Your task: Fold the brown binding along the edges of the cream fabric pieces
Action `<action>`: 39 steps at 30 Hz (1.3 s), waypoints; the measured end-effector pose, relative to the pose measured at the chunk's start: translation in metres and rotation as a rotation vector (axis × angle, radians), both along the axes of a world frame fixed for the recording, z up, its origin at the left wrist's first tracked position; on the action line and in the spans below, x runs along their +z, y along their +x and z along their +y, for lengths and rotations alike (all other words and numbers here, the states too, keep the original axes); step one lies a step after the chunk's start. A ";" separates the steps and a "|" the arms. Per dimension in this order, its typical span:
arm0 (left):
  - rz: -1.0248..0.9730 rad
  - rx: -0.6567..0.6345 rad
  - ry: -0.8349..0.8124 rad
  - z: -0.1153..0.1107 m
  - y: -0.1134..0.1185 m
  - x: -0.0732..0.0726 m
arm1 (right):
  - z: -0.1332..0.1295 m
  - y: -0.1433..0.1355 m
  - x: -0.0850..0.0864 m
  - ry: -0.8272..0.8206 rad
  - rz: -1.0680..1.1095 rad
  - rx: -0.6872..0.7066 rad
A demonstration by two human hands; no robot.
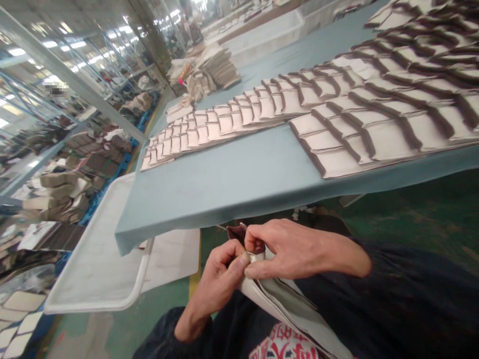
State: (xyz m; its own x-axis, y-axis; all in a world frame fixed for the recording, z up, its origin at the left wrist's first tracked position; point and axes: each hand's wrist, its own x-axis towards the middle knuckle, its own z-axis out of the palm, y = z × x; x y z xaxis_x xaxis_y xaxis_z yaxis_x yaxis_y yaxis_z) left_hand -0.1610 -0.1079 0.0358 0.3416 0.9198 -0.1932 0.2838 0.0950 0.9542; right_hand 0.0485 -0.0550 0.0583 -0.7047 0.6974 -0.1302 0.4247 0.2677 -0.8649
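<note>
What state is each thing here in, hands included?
Pale piece: held, layers parted
Left hand: pinching its end
Right hand: pinching its end
Dark-edged panels: laid in overlapping rows
Blue cover: spread, hanging over the near edge
Beige stack: piled unevenly
Ceiling lights: lit

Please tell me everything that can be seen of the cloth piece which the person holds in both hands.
The cloth piece looks like layered fabric: pale outside, with a grey-green face and dark edging; dark brown shows at its far end. It slopes from the pinched end toward the person's body, on the near side of the table. The left hand and right hand grip it, partly hiding it.
</note>
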 end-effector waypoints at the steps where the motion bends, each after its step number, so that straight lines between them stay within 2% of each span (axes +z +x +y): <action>1: -0.037 0.007 -0.038 -0.001 -0.001 -0.002 | -0.002 -0.001 -0.004 -0.005 -0.001 -0.016; 3: -0.086 0.038 -0.078 -0.004 -0.001 -0.005 | -0.006 -0.003 -0.011 -0.047 0.014 -0.021; 6: -0.067 0.109 -0.045 -0.009 0.001 -0.008 | -0.007 -0.005 -0.017 -0.124 0.043 -0.012; 12: -0.051 0.195 -0.044 -0.013 0.008 -0.017 | -0.006 -0.007 -0.015 -0.141 -0.036 0.004; 16: -0.117 0.245 -0.163 -0.014 0.009 -0.024 | -0.005 -0.009 -0.014 -0.117 -0.073 -0.015; 19: -0.050 0.197 -0.169 -0.013 0.002 -0.025 | -0.004 -0.009 -0.014 -0.152 -0.080 -0.013; 23: 0.051 0.095 -0.105 -0.007 -0.009 -0.013 | -0.002 -0.007 -0.014 -0.160 -0.072 -0.010; 27: 0.108 -0.086 -0.107 0.005 -0.012 0.003 | 0.001 -0.004 -0.019 -0.130 -0.051 -0.011; 30: 0.107 -0.190 -0.159 0.010 -0.011 0.006 | -0.001 -0.004 -0.022 -0.108 -0.071 -0.010; 32: 0.121 -0.154 -0.115 0.008 -0.009 0.003 | -0.007 -0.005 -0.023 -0.060 -0.077 -0.083; 36: 0.155 0.040 0.000 0.000 -0.001 -0.006 | -0.025 -0.008 -0.022 0.053 -0.113 -0.394; 37: 0.149 0.077 0.011 -0.003 0.002 -0.008 | -0.029 -0.008 -0.022 0.037 -0.149 -0.427; 39: 0.123 0.123 0.018 -0.006 0.009 -0.013 | -0.036 -0.007 -0.023 -0.024 -0.225 -0.393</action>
State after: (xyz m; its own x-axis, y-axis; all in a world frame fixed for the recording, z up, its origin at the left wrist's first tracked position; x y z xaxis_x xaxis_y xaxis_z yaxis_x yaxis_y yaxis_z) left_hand -0.1515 -0.1142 0.0232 0.2007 0.9570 -0.2097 0.3857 0.1195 0.9148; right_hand 0.0410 -0.0908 0.0352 -0.3398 0.9013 -0.2687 0.6680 0.0302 -0.7435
